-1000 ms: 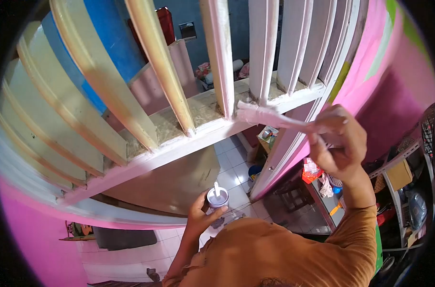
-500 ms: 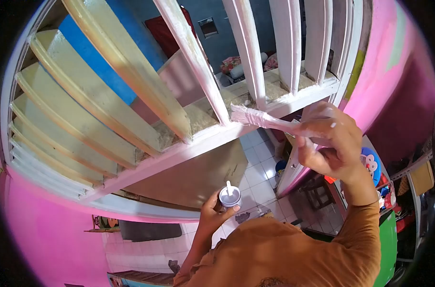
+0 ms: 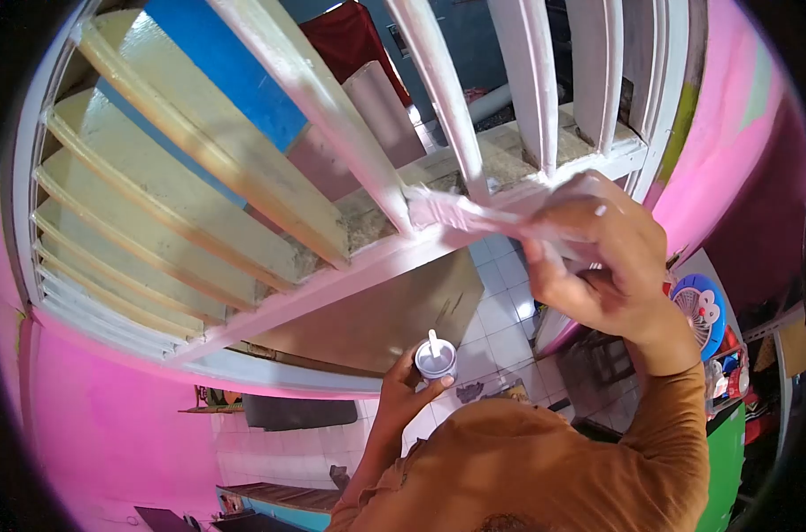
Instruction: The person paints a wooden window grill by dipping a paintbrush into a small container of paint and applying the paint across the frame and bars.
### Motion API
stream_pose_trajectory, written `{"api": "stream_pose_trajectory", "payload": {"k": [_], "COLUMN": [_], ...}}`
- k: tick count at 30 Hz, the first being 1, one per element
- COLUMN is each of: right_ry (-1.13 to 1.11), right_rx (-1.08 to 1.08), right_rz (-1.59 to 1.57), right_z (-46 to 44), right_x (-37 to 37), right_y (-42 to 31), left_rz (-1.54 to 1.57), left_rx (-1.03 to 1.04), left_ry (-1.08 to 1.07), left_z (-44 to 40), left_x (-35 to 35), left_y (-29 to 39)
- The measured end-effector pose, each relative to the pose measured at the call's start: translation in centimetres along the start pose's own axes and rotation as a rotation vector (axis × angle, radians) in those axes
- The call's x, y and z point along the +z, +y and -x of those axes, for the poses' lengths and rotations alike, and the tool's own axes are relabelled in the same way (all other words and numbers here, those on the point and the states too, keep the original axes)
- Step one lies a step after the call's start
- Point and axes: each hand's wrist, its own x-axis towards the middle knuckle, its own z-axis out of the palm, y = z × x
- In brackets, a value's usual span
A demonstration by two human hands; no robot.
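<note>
My right hand [image 3: 607, 253] is closed round the handle of a paintbrush [image 3: 443, 211] coated in white paint. Its bristles press against the lower end of a white-painted slat [image 3: 354, 146], just above the white bottom rail [image 3: 376, 263]. Lower down, my left hand [image 3: 399, 387] grips a small round paint cup [image 3: 423, 371] holding whitish paint. A pale stick [image 3: 434, 342] stands up out of the cup. Left of the brush, several slats [image 3: 212, 160] are cream-coloured; those to the right look white. White specks of paint show on my right hand.
Pink walls [image 3: 110, 390] flank the slatted opening. Far below lies a tiled floor [image 3: 500, 310]. A blue fan [image 3: 700, 310] and a green surface [image 3: 727, 470] are at the right, near my right arm. A brown panel [image 3: 367, 315] lies under the rail.
The view has shifted, so the slats appear further right. My right hand has moved the brush left, from beside the slat's foot onto it. My left hand still holds the cup.
</note>
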Motion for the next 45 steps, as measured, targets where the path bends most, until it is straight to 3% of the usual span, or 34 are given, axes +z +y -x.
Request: {"api": "stream_pose_trajectory", "payload": {"k": [12,18,21,26,36,39,42,45], "right_ry": [0.187,0.039,0.224,0.031,0.243,0.121,0.084,0.184], "right_rx": [-0.076,0.03,-0.013,0.059,0.035,0.07,0.073,0.074], "right_rz": [0.139,-0.126,0.014,-0.059,-0.093,-0.09,-0.331,-0.246], "right_z": [0.8,1.6,1.9,1.9,2.0,2.1,2.7,2.8], "right_x": [3.7,1.8,3.1,4.3,4.9,4.1,2.4,2.3], "right_y": [0.5,0.7,1.2,0.9,1.8,1.2,1.0,1.1], "left_rz": [0.037,0.024,0.016,0.056,0.039,0.078,0.084,0.075], "left_rx": [-0.004,-0.02,-0.023,-0.022,-0.041,-0.035,-0.025,-0.038], "left_ry": [0.019,0.061,0.065,0.075,0.075,0.069,0.06,0.043], "left_z": [0.1,0.6,0.8,1.1,1.2,1.0,0.6,0.6], "left_x": [1.0,1.6,1.7,2.2,2.7,2.9,2.6,3.0], "left_y": [-0.4,0.0,-0.3,-0.4,-0.6,-0.8,-1.8,-1.7]}}
